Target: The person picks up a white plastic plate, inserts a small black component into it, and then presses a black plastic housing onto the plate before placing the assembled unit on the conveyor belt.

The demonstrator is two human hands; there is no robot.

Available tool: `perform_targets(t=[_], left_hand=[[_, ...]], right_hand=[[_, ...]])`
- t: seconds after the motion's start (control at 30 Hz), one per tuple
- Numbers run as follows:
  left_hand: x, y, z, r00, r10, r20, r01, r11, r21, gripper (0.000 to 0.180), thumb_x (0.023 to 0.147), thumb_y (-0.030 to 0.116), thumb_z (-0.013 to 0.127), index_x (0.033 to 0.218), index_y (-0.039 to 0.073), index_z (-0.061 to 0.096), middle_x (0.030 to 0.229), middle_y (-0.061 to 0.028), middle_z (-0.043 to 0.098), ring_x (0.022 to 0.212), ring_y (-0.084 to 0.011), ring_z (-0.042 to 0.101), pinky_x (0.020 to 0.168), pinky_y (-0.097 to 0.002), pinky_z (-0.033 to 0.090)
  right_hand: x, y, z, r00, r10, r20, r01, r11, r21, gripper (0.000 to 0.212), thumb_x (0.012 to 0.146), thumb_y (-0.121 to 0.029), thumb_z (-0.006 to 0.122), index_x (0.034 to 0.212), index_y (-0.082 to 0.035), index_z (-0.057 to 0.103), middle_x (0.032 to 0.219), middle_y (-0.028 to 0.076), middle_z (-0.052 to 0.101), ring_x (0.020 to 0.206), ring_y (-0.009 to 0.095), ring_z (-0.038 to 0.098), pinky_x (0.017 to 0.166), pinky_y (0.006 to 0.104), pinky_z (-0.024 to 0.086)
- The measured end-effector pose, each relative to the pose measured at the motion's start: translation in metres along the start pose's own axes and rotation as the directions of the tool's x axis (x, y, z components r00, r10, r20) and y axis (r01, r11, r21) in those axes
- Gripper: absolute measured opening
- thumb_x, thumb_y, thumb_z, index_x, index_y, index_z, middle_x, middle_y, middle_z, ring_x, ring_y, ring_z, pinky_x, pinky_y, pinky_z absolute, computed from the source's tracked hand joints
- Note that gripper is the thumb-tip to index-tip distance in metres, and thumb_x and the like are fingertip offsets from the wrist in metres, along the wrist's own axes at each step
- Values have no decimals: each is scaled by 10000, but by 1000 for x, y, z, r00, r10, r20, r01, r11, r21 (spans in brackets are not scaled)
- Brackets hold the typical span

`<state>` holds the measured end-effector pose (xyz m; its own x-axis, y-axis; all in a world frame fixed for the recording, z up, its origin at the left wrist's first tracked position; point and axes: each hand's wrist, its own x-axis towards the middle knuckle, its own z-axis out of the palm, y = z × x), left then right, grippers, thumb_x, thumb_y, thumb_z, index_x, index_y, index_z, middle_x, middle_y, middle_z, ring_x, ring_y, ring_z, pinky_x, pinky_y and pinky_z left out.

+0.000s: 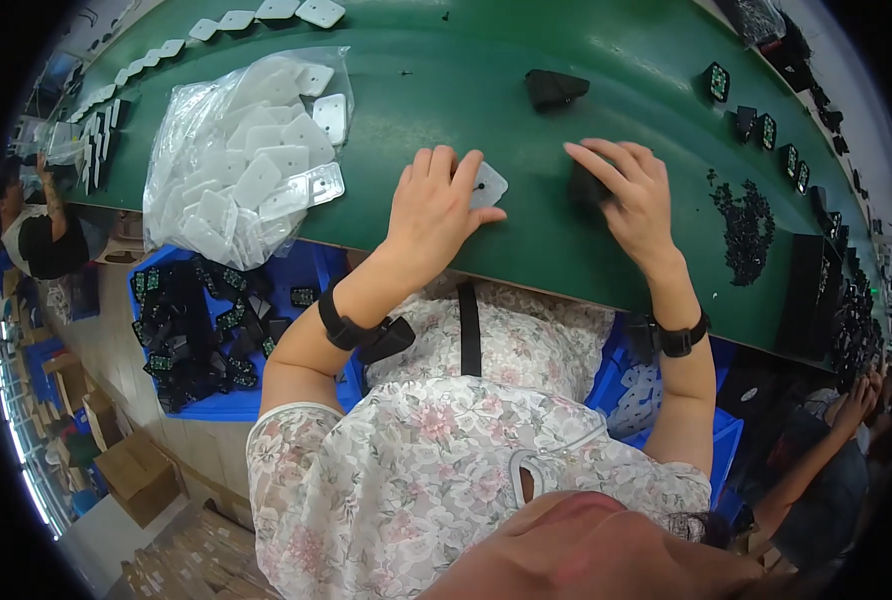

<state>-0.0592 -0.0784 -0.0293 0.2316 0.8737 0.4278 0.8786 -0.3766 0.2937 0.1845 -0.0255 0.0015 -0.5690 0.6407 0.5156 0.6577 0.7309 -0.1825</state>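
A small white plate [489, 186] with rounded corners and a dark spot lies between the thumb and index finger of my left hand [431, 205], which is closed on it at the green table. To the right, my right hand [631, 200] curves over a black plastic piece [587, 187]. Its fingers partly cover that piece, and its thumb is hidden. Farther back on the table sits another black piece [556, 90], an angular housing. Left of my left hand, an open clear plastic bag [181, 165] spills many similar white plates.
White plates [236, 20] line the far left edge. Dark screws [744, 230] lie heaped at right, near black parts with green boards [788, 160]. Blue bins [206, 408] stand below the table edge. Other people work at left [51, 235] and lower right [816, 470].
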Motion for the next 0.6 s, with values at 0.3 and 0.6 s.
perform_targets(t=[0.3,0.6], left_hand=[[-6,6,19,995,102,23,-101,994,-46,507,676,131,730,1143,69,543,1055,-91,515,1010,-269,490,833,-375,415],[16,20,44,950,311,-19,-301,900,-314,417,696,81,688,1098,92,577,1109,-34,582,1082,-240,505,917,-375,379]], right_hand=[[-77,12,-12,972,236,1,-235,967,96,516,695,98,567,1167,-106,610,1172,118,521,1031,299,530,843,352,462],[-77,-11,-7,862,499,-89,-490,865,109,313,791,-61,677,1087,-44,573,1192,157,530,1063,311,540,897,375,433]])
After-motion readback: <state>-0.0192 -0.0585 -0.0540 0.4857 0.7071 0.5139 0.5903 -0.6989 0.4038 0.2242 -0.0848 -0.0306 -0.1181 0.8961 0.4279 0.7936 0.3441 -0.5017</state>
